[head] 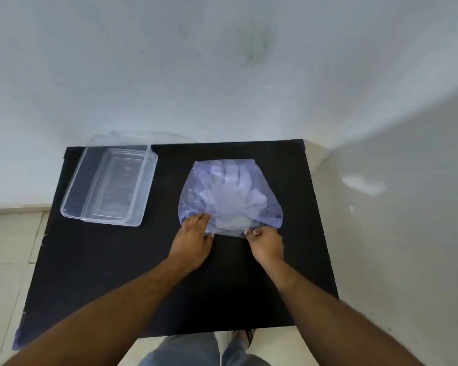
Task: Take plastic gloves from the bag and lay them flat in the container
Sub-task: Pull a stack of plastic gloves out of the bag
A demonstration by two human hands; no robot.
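A bluish see-through plastic bag [196, 186] lies on the black table [117, 260], right of centre. Clear plastic gloves [230, 191] show through it, fingers spread toward the wall. My left hand [192, 239] grips the bag's near edge at its left corner. My right hand [266, 243] pinches the same edge at the right side. The bag's mouth faces me between the two hands. A clear rectangular container [74, 186] stands at the table's far left, with nothing in it.
A pale wall rises behind the table, and a second wall stands close on the right. A clear lid [132, 137] seems to lean behind the container. Tiled floor and my legs show below the table's near edge.
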